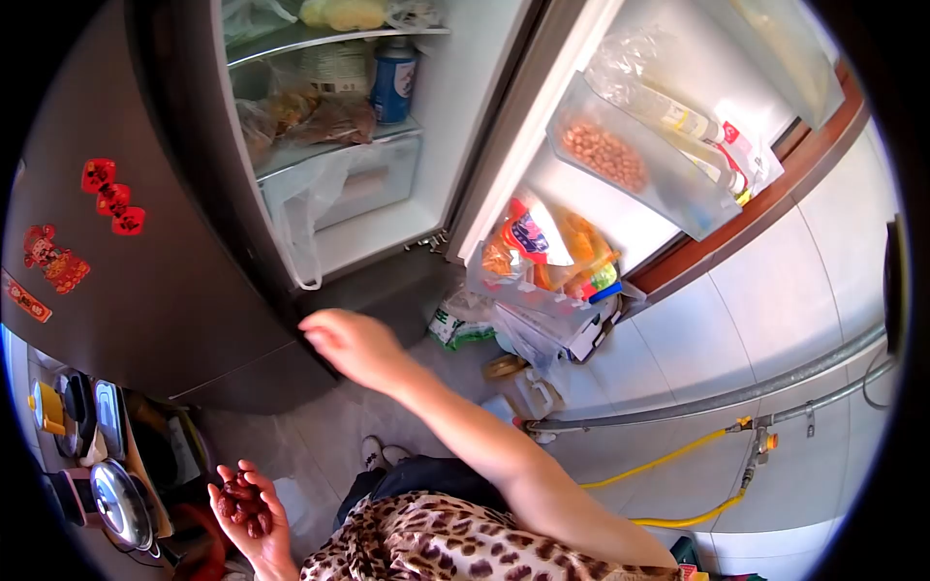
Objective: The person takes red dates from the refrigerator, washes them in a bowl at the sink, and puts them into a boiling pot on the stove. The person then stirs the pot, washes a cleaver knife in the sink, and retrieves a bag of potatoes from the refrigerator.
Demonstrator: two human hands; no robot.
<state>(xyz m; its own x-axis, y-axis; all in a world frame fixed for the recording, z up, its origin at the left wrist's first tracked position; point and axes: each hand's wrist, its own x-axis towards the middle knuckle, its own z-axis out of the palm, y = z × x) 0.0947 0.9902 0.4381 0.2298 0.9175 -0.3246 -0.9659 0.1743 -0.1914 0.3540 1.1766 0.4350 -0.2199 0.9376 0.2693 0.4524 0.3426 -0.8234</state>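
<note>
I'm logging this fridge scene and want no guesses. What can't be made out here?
- Head view: right hand fingertips, hidden at the fridge door edge.
- Red pieces in the left hand: too small to identify.
- Blue can label: blurred.
- Top shelf: cut off by the frame edge.

**Red dates in the palm, fridge door at the fingertips**

A small heap of dark red dates, wrinkled and glossy, lies in the cupped, upturned palm of the left hand, with the fingers curled loosely around it. The dark grey fridge door stands up and to the left of the right hand, whose fingertips rest against the door's lower edge. The door bears red decorations.
</note>
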